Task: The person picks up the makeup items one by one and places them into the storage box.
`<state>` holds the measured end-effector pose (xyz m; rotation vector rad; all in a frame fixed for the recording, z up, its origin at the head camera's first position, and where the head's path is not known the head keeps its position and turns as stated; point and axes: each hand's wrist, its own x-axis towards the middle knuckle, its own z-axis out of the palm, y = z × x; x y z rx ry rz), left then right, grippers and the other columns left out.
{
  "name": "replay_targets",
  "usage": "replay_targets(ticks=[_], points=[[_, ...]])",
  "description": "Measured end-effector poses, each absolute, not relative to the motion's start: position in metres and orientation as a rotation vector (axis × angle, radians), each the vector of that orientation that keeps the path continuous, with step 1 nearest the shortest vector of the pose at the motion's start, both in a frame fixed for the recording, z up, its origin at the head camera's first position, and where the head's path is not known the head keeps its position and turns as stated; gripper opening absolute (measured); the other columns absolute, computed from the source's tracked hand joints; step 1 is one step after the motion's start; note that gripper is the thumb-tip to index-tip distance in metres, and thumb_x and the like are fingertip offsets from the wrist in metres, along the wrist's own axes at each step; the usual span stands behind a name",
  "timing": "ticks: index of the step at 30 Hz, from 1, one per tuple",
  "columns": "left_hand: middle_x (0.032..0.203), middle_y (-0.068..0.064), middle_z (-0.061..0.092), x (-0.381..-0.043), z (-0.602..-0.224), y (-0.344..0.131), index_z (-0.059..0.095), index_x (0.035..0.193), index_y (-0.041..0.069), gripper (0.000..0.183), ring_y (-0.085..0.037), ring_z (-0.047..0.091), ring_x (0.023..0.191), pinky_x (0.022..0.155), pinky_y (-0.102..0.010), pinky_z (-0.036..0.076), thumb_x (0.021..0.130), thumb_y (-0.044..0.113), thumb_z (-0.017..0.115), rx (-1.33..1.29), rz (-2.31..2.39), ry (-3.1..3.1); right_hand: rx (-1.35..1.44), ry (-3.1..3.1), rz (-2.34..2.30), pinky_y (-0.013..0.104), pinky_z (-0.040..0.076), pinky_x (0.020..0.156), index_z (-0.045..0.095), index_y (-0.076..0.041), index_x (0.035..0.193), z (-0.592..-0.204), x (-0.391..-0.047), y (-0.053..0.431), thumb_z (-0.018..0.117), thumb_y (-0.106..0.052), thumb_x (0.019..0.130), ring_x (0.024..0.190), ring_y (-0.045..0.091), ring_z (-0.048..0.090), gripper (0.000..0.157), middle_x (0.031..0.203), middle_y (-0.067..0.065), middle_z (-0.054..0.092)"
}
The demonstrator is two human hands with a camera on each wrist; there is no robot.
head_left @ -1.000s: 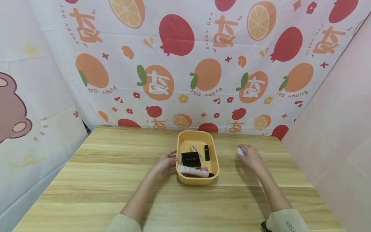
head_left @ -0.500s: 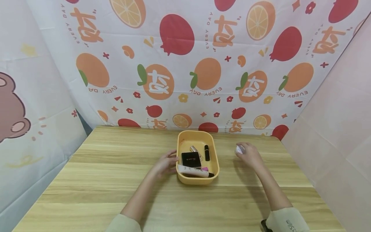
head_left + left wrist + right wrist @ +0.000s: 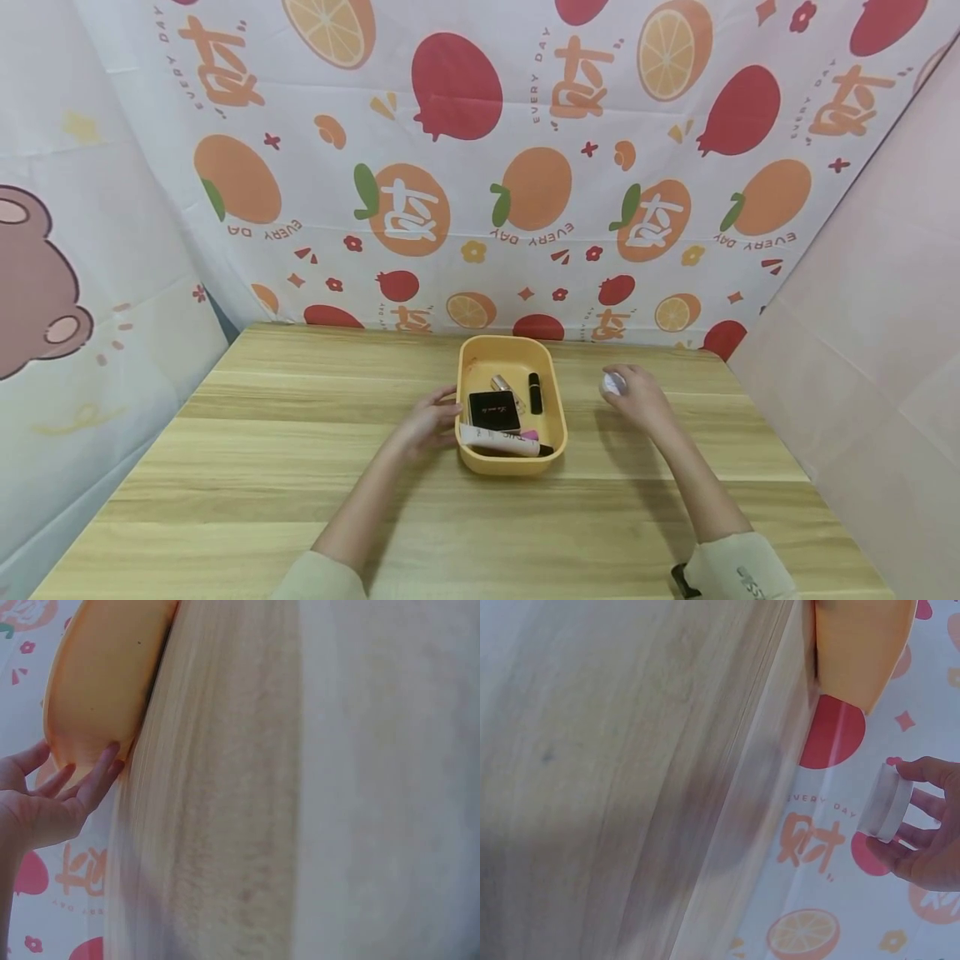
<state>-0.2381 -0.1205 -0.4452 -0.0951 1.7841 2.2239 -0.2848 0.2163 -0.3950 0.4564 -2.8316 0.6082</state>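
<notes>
A yellow plastic bin (image 3: pixel 558 433) stands on the table, holding a black square compact (image 3: pixel 493 411), a pale squeeze tube (image 3: pixel 498 441), a black lipstick-like tube (image 3: pixel 535 393) and a small clear tube with a silvery cap (image 3: pixel 501 384). Against the bin's left side rests my left hand (image 3: pixel 423 425); in the left wrist view its loosely extended fingertips touch the outer wall. To the right of the bin, my right hand (image 3: pixel 641 400) pinches a small round whitish jar (image 3: pixel 886 802) between thumb and fingers, held above the table and apart from the bin.
The wooden table (image 3: pixel 262 467) extends on both sides of the bin. A fruit-printed cloth (image 3: pixel 465 192) hangs behind its back edge, with pale cloths at left and right. Something pink (image 3: pixel 529 434) shows beneath the squeeze tube.
My right hand has moved slightly left toward the bin with the jar in its grip. The left hand and the bin stay where they were.
</notes>
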Motion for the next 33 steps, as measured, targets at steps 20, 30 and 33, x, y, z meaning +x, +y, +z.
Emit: replay_targets(ticks=[20,30,33], points=[[0.137,-0.028,0.033,-0.24,-0.443,-0.121,0.025,0.142,-0.002,0.056,-0.04,0.047,0.112,0.087,-0.051,0.043,0.091,0.0,0.047,-0.097,2.234,1.765,0.48,-2.888,0.645,0.058,0.038,0.086,0.059,-0.002,0.117,-0.392,-0.283,0.205,0.069,-0.012,0.08,0.109,0.046,0.045,0.04,0.119,0.028,0.05],[0.137,-0.028,0.033,-0.24,-0.446,-0.12,0.026,0.141,-0.001,0.055,-0.039,0.048,0.111,0.086,-0.05,0.044,0.091,0.001,0.047,-0.1,2.223,1.788,0.513,-2.897,0.61,0.057,0.039,0.085,0.06,-0.002,0.116,-0.389,-0.281,0.202,0.069,-0.015,0.08,0.107,0.045,0.046,0.039,0.118,0.027,0.052],[0.137,-0.027,0.034,-0.24,-0.447,-0.12,0.026,0.141,-0.001,0.055,-0.039,0.048,0.111,0.085,-0.05,0.045,0.091,0.001,0.048,-0.108,2.225,1.792,0.522,-2.9,0.616,0.057,0.039,0.085,0.06,-0.002,0.116,-0.389,-0.281,0.2,0.069,-0.015,0.081,0.108,0.045,0.046,0.039,0.118,0.027,0.052]])
